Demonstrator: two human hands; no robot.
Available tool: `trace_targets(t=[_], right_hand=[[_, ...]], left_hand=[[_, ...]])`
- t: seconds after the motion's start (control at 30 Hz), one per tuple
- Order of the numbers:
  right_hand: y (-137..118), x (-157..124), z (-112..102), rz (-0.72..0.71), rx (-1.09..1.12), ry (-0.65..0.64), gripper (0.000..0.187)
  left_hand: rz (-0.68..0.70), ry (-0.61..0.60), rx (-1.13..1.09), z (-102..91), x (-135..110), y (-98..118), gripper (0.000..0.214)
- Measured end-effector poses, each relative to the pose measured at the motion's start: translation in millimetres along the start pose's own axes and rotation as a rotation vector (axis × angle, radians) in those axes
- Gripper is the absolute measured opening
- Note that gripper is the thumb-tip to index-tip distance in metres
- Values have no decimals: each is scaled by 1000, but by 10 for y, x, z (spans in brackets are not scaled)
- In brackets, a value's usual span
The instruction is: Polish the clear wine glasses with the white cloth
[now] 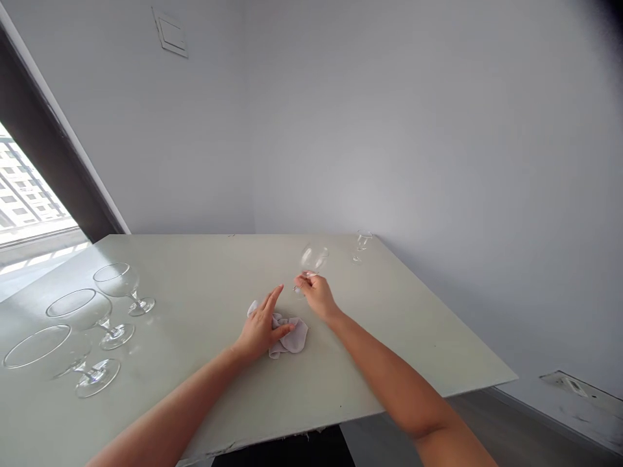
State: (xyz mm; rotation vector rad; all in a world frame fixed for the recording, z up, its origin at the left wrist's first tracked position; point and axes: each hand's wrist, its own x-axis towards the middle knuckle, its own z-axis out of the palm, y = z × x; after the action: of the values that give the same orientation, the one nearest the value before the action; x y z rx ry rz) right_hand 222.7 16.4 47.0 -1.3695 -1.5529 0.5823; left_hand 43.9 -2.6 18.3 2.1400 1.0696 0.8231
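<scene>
My right hand [317, 295] is closed around the stem of a clear wine glass [314, 257], its round bowl showing above my fingers. The glass is over the middle of the table; whether its foot touches the surface I cannot tell. To the left, my left hand [260, 329] lies over a crumpled pale cloth [296, 337], with thumb and fingers stretched apart. Part of the cloth is hidden beneath the palm.
On the left of the pale table [204, 292] stand three wine glasses, the nearest glass [46, 353] close to the left edge. A small stemmed glass [362, 244] stands at the far right corner. Grey walls [413, 130] border the back and right.
</scene>
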Motion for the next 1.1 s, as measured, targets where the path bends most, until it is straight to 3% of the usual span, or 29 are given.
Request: trace_targets(t=[0.1,0.27,0.5,0.87,1.1], right_hand=[[328,350,-259,173,-142,153,28],[873,807,-644,369,-279,271,21],[1243,1086,-721,503,-421,283,29],[1427,1179,-798,542,-552,283,29],[1287,918,-959,486,-579,284,35]], left_hand=[[-29,-11,57,61,-2,-70,72],[-17,-47,74,95,-9,-88,64],[2,-52,44,65,-15,-67,64],[-15,-63,37,61,-15,-62,69],[-84,21,-166,-6,24,-76,61]])
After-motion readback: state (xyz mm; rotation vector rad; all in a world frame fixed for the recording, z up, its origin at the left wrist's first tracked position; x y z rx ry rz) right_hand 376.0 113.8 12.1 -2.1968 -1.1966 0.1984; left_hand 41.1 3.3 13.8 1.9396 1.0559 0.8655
